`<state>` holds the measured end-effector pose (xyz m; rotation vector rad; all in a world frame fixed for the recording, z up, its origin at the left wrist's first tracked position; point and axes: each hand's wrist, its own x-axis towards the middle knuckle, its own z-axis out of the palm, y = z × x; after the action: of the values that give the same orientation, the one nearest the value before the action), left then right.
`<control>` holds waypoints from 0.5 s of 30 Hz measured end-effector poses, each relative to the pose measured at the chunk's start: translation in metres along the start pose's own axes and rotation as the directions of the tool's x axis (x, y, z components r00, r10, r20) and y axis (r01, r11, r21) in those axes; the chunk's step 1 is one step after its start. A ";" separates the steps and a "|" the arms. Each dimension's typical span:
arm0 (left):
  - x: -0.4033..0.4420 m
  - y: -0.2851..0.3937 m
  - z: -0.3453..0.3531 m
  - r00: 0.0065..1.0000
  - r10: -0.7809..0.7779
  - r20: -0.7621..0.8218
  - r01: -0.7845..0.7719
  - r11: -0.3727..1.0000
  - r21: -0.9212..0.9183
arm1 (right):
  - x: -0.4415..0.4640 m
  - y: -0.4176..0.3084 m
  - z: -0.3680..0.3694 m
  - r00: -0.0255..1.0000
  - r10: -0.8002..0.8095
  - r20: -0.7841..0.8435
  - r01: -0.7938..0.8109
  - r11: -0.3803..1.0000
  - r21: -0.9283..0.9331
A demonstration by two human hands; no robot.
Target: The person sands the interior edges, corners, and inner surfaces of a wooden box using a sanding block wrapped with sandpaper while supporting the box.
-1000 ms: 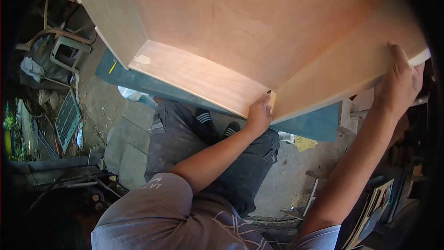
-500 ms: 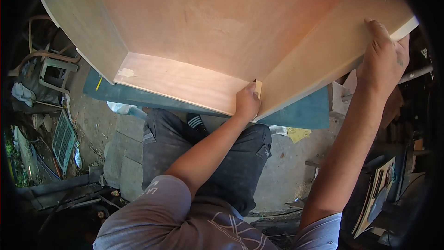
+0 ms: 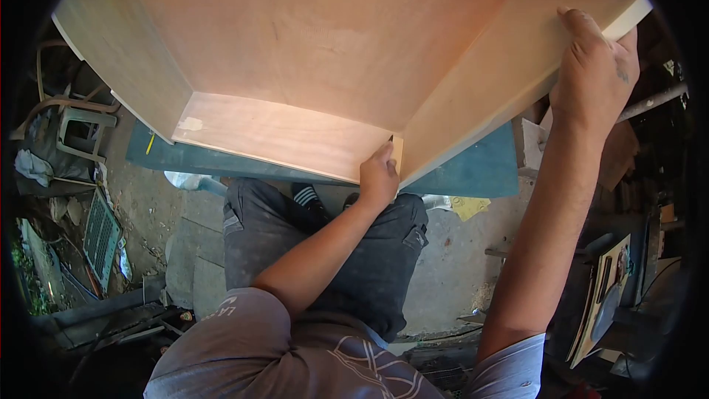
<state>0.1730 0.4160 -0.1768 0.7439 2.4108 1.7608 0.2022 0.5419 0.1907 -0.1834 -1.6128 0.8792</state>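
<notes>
A large box-shaped wooden cabinet (image 3: 325,37) with a pale plywood back and raised side boards fills the upper view. At its near right inner corner is my left hand (image 3: 379,177), closed, the fingers bent against the near board (image 3: 273,133). A small dark tip (image 3: 391,138) shows at the fingertips; what it belongs to is hidden. Beside those fingers, a small light wood block (image 3: 399,151) stands in the corner. My right hand (image 3: 598,74) is wrapped round the edge of the right side board (image 3: 487,96), thumb on the inner face.
Under the cabinet lies a blue-green board (image 3: 473,170), with a yellow pencil-like stick (image 3: 150,143) at its left end. A plastic stool (image 3: 83,133) and an old laptop (image 3: 102,236) are on the left. Leaning panels (image 3: 602,303) stand at right.
The cabinet has shifted slightly left in view, both hands with it. My left hand has drawn a little back from the corner, and a dark tip now shows at its fingertips.
</notes>
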 end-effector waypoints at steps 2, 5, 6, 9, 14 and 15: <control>-0.003 -0.005 -0.002 0.990 0.108 -0.086 -0.109 0.994 -0.009 | -0.001 -0.005 0.004 1.000 -0.009 -0.012 0.008 1.000 -0.029; 0.032 0.003 0.001 0.998 -0.034 0.048 0.033 0.999 0.032 | -0.007 -0.007 0.003 1.000 0.005 -0.003 -0.005 1.000 -0.009; 0.034 0.004 0.000 0.998 -0.040 0.043 0.039 0.999 0.030 | -0.007 -0.006 0.003 1.000 -0.008 -0.002 0.008 1.000 -0.001; 0.024 0.003 0.000 0.997 -0.047 0.066 0.048 0.999 -0.014 | -0.006 -0.004 0.000 1.000 0.003 0.005 -0.003 1.000 0.023; 0.037 0.003 -0.002 0.995 -0.048 0.089 0.045 0.998 0.044 | -0.003 -0.005 0.004 1.000 -0.023 -0.007 0.023 0.999 -0.029; 0.040 0.003 -0.002 0.995 -0.053 0.081 0.050 0.998 0.040 | -0.004 -0.005 0.005 0.999 -0.037 -0.019 0.037 0.999 -0.034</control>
<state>0.1383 0.4313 -0.1641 0.7358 2.3934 1.6376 0.2002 0.5334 0.1909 -0.1844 -1.6088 0.8203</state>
